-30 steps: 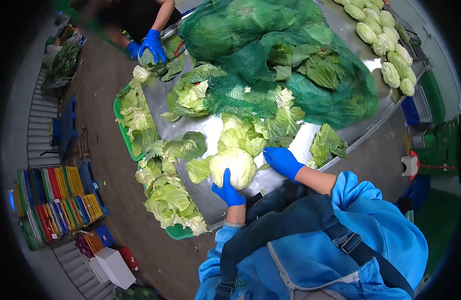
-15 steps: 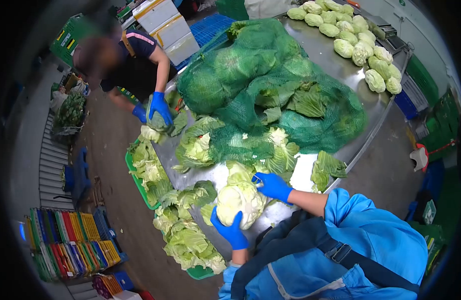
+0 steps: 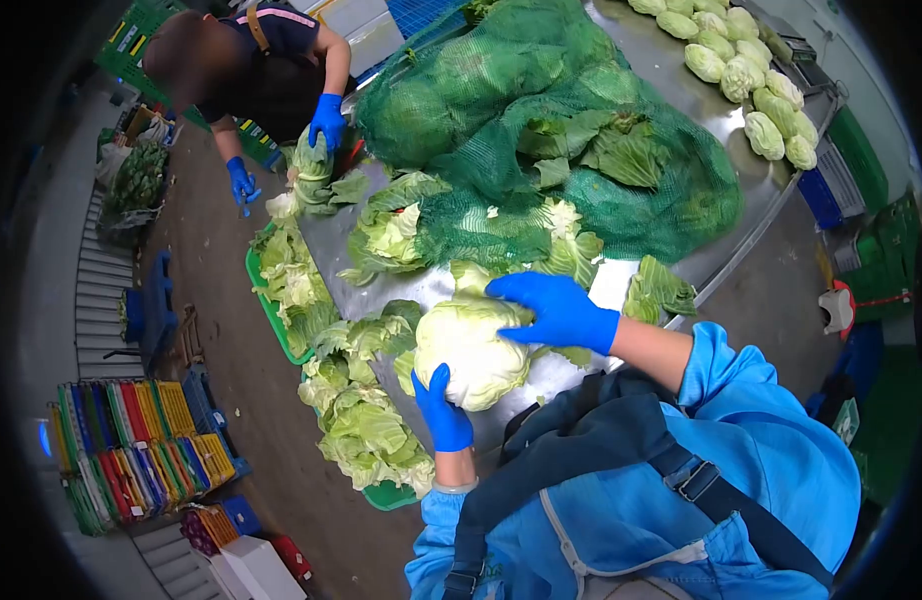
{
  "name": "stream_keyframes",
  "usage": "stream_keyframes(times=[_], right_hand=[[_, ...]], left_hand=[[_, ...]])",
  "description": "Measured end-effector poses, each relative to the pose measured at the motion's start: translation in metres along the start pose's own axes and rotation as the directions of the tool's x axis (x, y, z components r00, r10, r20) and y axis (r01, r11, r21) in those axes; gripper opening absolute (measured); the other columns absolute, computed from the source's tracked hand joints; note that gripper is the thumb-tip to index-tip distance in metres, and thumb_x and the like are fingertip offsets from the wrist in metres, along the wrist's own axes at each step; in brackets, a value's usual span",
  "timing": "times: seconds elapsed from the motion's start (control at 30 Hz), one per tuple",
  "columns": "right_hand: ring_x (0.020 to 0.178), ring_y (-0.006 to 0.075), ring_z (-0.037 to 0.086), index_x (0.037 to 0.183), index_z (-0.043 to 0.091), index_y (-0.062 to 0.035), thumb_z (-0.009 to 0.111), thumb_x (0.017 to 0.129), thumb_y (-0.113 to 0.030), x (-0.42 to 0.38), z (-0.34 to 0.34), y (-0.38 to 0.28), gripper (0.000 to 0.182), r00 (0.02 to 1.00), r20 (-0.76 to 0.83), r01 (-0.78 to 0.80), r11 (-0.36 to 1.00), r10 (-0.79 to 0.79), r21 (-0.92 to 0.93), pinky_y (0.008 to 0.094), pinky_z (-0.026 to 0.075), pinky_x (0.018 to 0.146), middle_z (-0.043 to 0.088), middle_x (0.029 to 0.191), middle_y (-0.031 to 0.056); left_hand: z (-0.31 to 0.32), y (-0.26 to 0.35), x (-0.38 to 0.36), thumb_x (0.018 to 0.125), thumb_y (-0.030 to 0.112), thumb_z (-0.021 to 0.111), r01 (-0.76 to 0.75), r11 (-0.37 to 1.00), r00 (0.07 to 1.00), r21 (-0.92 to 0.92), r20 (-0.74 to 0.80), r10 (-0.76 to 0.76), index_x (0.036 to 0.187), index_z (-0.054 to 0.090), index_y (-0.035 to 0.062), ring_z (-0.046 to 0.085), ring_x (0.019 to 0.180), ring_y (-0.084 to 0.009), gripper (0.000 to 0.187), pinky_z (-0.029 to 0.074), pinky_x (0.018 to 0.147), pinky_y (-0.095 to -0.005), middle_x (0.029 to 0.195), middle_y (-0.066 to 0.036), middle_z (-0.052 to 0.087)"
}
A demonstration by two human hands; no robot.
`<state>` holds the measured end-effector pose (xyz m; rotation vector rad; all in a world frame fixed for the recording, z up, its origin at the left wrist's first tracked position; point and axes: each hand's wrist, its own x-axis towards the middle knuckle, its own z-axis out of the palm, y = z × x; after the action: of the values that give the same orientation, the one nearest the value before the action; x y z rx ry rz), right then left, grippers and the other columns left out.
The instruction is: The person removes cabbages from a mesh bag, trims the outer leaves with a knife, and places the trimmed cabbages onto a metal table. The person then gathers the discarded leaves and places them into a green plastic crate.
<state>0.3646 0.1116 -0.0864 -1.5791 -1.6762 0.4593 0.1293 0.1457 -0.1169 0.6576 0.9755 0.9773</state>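
Observation:
A pale, trimmed cabbage (image 3: 469,350) is between my two gloved hands above the near edge of the metal table. My left hand (image 3: 443,412) cups its lower left side, thumb up against the leaves. From the right, my right hand (image 3: 563,312) reaches over its upper side, fingers extended and thumb pressed to it. Whether a small tool is also in that palm is hidden. Loose outer leaves (image 3: 396,325) lie beside the cabbage. Just beyond are a partly peeled cabbage (image 3: 389,238) and a green net sack (image 3: 461,95) of cabbages.
Across the table, a co-worker's gloved hand (image 3: 327,122) rests on another cabbage (image 3: 309,172); the other (image 3: 242,182) holds a small tool. Green crates (image 3: 271,310) of leaves stand along the left edge. Trimmed cabbages (image 3: 743,75) line the far right.
My right hand has moved onto the cabbage's upper side, its fingers now stretched out; the metal tip seen at them no longer shows. The co-worker's hands have moved apart.

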Motion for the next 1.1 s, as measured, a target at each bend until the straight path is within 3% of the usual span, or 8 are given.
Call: stream_keyframes(times=[0.1, 0.27, 0.4, 0.43, 0.53, 0.77, 0.87, 1.1], right_hand=[[0.095, 0.0299, 0.062, 0.117, 0.059, -0.0058, 0.065, 0.077, -0.046, 0.006, 0.009, -0.016, 0.056, 0.985, 0.168, -0.003, 0.983, 0.035, -0.185, 0.0396, 0.052, 0.077, 0.062, 0.111, 0.0113], [0.082, 0.0309, 0.064, 0.105, 0.064, -0.0081, 0.067, 0.074, -0.04, 0.012, 0.013, 0.001, 0.045, 0.928, 0.298, -0.153, 0.958, 0.224, -0.241, 0.0425, 0.051, 0.072, 0.065, 0.089, 0.0117], [0.084, 0.0301, 0.066, 0.108, 0.064, -0.01, 0.069, 0.07, -0.043, 0.009, -0.005, 0.008, 0.051, 0.924, 0.304, -0.257, 0.966, 0.233, 0.041, 0.0406, 0.052, 0.075, 0.068, 0.094, 0.0133], [0.09, 0.0303, 0.066, 0.113, 0.063, -0.0098, 0.07, 0.068, -0.046, 0.006, -0.009, -0.007, 0.058, 0.902, 0.335, -0.292, 0.957, 0.272, 0.008, 0.04, 0.052, 0.077, 0.067, 0.104, 0.0139], [0.087, 0.031, 0.065, 0.118, 0.06, -0.0075, 0.069, 0.069, -0.042, -0.004, 0.012, -0.012, 0.061, 0.957, 0.239, -0.147, 0.985, 0.163, -0.087, 0.0401, 0.053, 0.073, 0.067, 0.099, 0.014], [0.083, 0.0306, 0.065, 0.106, 0.062, -0.0088, 0.069, 0.068, -0.032, 0.008, 0.006, 0.006, 0.045, 0.89, 0.334, -0.275, 0.95, 0.309, -0.147, 0.0398, 0.052, 0.071, 0.068, 0.089, 0.0124], [0.08, 0.0293, 0.065, 0.102, 0.063, -0.0089, 0.069, 0.069, -0.03, 0.001, 0.01, 0.039, 0.04, 0.908, 0.327, -0.328, 0.93, 0.262, 0.164, 0.038, 0.051, 0.071, 0.067, 0.085, 0.0118], [0.072, 0.0263, 0.062, 0.103, 0.064, -0.0086, 0.073, 0.075, -0.044, -0.005, 0.002, 0.02, 0.046, 0.95, 0.287, -0.197, 0.947, 0.12, 0.255, 0.0359, 0.048, 0.068, 0.064, 0.084, 0.0122]], left_hand=[[0.01, 0.006, -0.003, 0.079, 0.003, 0.066, -0.059, 0.983, 0.998, 0.176, -0.017, 0.063, 0.131, 0.044, 0.0004, 0.052, 0.113, -0.0228, 0.057, 0.041, 0.098, -0.0351, 0.124, -0.012, 0.053], [0.019, 0.011, -0.016, 0.077, 0.002, 0.066, -0.158, 0.907, 0.987, 0.39, 0.046, 0.152, 0.128, 0.048, -0.0004, 0.054, 0.111, -0.0215, 0.054, 0.042, 0.095, -0.0336, 0.122, -0.011, 0.056], [0.013, 0.011, -0.017, 0.075, 0.001, 0.068, -0.143, 0.92, 0.989, 0.364, 0.03, 0.142, 0.127, 0.048, -0.0008, 0.054, 0.11, -0.0213, 0.056, 0.042, 0.096, -0.0336, 0.121, -0.012, 0.056], [0.013, 0.011, -0.016, 0.074, 0.001, 0.07, -0.14, 0.919, 0.99, 0.369, 0.022, 0.143, 0.127, 0.048, -0.0008, 0.053, 0.11, -0.0212, 0.057, 0.042, 0.096, -0.0337, 0.121, -0.012, 0.055], [0.013, 0.009, -0.015, 0.072, 0.001, 0.073, -0.153, 0.898, 0.988, 0.413, 0.038, 0.151, 0.127, 0.048, -0.001, 0.053, 0.11, -0.0212, 0.06, 0.042, 0.096, -0.0336, 0.12, -0.012, 0.055], [0.016, 0.005, -0.013, 0.07, 0.002, 0.077, -0.17, 0.86, 0.985, 0.481, 0.086, 0.146, 0.127, 0.048, 0.0001, 0.052, 0.111, -0.0211, 0.064, 0.04, 0.098, -0.0338, 0.12, -0.011, 0.055], [0.019, 0.01, -0.019, 0.069, 0.003, 0.076, -0.185, 0.852, 0.981, 0.49, 0.138, 0.133, 0.128, 0.048, 0.0002, 0.051, 0.112, -0.0214, 0.065, 0.04, 0.098, -0.0341, 0.121, -0.011, 0.054], [0.008, 0.013, -0.018, 0.07, 0.005, 0.071, -0.166, 0.888, 0.983, 0.43, 0.141, 0.115, 0.129, 0.047, -0.0007, 0.05, 0.115, -0.0229, 0.064, 0.038, 0.1, -0.0345, 0.123, -0.012, 0.054]])
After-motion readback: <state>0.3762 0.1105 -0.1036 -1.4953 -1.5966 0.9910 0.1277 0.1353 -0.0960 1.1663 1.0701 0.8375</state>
